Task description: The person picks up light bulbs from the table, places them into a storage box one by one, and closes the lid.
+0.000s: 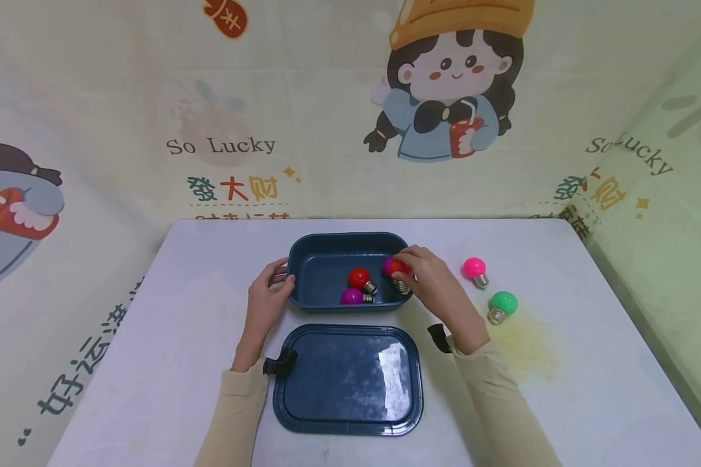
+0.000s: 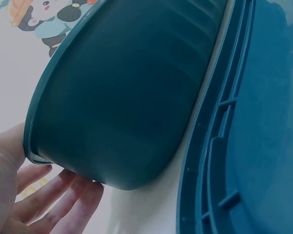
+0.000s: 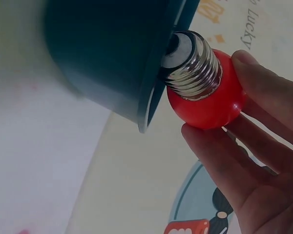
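My left hand [image 1: 269, 292] grips the left end of a dark blue plastic box [image 1: 321, 267], its thumb at the rim and its fingers against the outer wall. At the box's right end, my right hand [image 1: 429, 275] pinches a red light bulb [image 3: 212, 92] by its round part. That bulb's metal screw base points down at the rim. Inside the box lie another red bulb [image 1: 359, 278] and a purple bulb [image 1: 352, 296]. A second purple bulb [image 1: 388, 265] shows at the right end, partly hidden by the held bulb and the hand.
In front of the box lies its dark blue lid [image 1: 339, 383], flat on the white table [image 1: 169, 363]. To the right of the right hand are a pink bulb [image 1: 474, 268] and a green bulb [image 1: 504, 303]. A printed cloth [image 1: 327, 130] hangs behind the table.
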`<state>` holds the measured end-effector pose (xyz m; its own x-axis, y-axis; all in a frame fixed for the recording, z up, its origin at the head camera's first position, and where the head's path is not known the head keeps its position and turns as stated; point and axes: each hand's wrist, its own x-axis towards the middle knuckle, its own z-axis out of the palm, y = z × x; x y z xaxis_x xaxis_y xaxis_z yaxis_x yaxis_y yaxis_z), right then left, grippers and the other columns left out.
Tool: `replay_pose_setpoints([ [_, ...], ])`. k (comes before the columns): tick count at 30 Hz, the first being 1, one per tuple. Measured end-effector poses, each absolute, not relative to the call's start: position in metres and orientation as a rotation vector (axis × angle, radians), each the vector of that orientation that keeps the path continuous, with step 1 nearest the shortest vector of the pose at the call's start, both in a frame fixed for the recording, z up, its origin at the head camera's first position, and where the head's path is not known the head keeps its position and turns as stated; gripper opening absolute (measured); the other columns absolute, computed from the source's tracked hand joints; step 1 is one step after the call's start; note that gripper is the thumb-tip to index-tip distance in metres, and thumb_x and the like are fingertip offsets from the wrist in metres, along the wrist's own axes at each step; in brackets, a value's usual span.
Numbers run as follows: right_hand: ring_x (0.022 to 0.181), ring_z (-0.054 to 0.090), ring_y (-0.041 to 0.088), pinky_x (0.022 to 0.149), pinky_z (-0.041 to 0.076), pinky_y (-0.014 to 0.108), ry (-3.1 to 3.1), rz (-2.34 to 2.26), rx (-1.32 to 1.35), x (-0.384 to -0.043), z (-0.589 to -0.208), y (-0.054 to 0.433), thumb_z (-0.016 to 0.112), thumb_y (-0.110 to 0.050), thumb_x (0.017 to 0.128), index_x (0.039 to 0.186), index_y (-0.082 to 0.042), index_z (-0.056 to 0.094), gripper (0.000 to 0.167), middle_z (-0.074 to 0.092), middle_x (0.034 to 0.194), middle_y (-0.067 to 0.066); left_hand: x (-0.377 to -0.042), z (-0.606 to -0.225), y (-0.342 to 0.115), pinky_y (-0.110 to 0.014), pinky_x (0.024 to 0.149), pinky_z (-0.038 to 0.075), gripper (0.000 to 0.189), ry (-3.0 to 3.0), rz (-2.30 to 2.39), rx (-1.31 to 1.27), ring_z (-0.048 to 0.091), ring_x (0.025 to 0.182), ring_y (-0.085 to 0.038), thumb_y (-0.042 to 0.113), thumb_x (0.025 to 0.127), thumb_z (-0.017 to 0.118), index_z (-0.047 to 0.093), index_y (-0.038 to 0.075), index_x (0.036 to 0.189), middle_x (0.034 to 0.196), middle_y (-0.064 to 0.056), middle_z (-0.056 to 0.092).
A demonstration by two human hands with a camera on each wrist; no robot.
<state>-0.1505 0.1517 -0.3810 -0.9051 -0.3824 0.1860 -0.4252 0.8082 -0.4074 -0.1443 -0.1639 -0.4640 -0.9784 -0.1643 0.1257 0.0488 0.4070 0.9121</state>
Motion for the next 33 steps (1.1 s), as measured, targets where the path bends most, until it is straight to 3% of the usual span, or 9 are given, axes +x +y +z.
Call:
replay_pose_setpoints([
  [33, 0.106, 0.063, 0.029, 0.090, 0.058, 0.038, -2.890, 0.674, 0.719, -0.163, -0.407, 0.133, 0.078, -0.016, 0.085, 0.117, -0.001, 0.070, 0.036, 0.066, 0.115, 0.014, -0.146, -0.465, -0.164, -0.047, 0.095, 0.054, 0.041, -2.456, -1.616, 0.091, 0.065, 0.110, -0.028, 0.015, 0.095, 0.065, 0.060, 0.011, 0.135, 0.121, -0.016, 0.065],
])
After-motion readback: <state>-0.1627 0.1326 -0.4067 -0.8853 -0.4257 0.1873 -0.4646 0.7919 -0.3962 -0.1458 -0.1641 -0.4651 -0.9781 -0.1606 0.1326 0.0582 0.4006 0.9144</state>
